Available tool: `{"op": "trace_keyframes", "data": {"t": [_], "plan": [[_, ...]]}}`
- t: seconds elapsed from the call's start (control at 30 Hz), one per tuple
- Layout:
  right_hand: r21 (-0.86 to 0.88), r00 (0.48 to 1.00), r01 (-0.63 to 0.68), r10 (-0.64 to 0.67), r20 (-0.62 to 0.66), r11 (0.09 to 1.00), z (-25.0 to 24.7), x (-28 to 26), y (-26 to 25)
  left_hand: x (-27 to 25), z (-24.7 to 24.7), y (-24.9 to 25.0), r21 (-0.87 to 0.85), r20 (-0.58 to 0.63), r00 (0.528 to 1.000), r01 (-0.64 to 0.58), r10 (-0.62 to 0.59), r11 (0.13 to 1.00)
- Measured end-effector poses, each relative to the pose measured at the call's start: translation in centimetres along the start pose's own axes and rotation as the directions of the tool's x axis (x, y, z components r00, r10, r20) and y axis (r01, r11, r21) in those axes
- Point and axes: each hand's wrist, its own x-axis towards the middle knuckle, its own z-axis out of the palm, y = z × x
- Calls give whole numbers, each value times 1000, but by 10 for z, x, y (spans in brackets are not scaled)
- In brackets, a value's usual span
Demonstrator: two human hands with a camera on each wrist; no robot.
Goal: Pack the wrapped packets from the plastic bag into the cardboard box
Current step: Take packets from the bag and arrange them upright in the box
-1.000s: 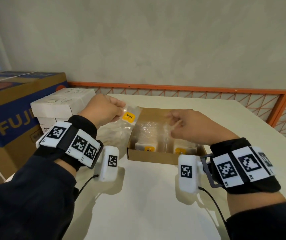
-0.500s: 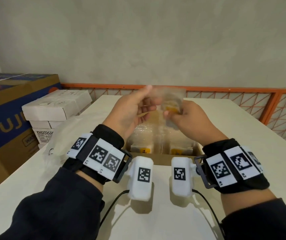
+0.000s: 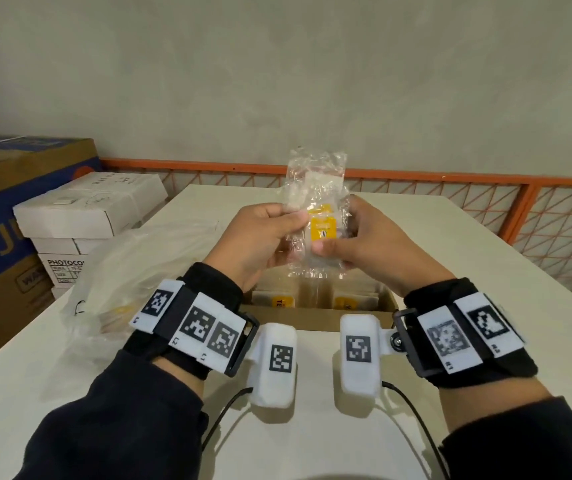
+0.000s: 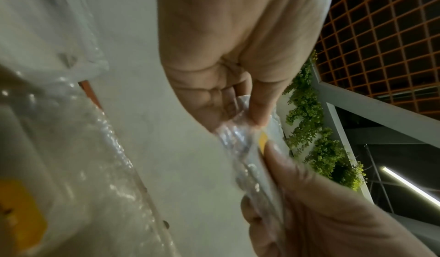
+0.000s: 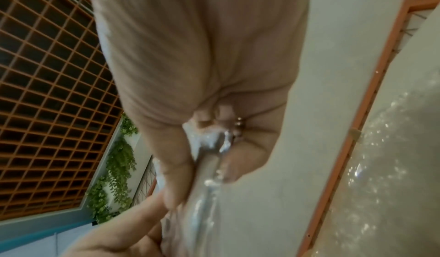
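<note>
A clear-wrapped packet [image 3: 315, 209] with a yellow label stands upright in the air above the cardboard box [image 3: 315, 322]. My left hand [image 3: 260, 237] pinches its left edge and my right hand [image 3: 350, 244] grips its right side, thumb on the label. The left wrist view shows the packet [image 4: 252, 159] edge-on between the fingers of both hands; in the right wrist view the wrapper [image 5: 204, 170] is pinched the same way. Inside the box lie packets with yellow labels [image 3: 282, 301], mostly hidden by my hands. The crumpled plastic bag [image 3: 121, 271] lies on the table to the left.
White cartons [image 3: 87, 209] are stacked beside a large brown and blue carton [image 3: 4, 209] off the table's left edge. An orange mesh railing [image 3: 537, 216] runs behind and to the right. The white table [image 3: 312, 445] extends toward me.
Both hands came together from apart and raised one packet above the box. It stands more upright and still than half a second ago.
</note>
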Motion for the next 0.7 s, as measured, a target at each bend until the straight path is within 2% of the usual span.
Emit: {"op": "trace_keyframes", "data": {"t": [0.1, 0.2, 0.33, 0.4, 0.57, 0.7], "plan": [[43, 997, 13, -9, -82, 999, -1, 1, -2, 4, -7, 0, -44, -18, 1000, -7, 6, 999], [48, 996, 35, -31, -81, 998, -5, -2, -4, 6, -10, 0, -61, 23, 999, -23, 24, 998], [132, 997, 9, 1, -75, 991, -9, -4, -6, 2, -12, 4, -106, 190, 982, 37, -16, 994], [164, 996, 3, 11, -84, 987, -9, -3, -5, 2, -11, 3, -107, 231, 972, 62, -36, 992], [176, 990, 0, 25, -141, 984, -7, -3, -4, 1, -12, 2, -144, 237, 971, 26, 9, 989], [183, 973, 8, 34, -227, 983, -18, -1, -1, 4, -17, 4, -223, 98, 994, -23, 46, 975]]}}
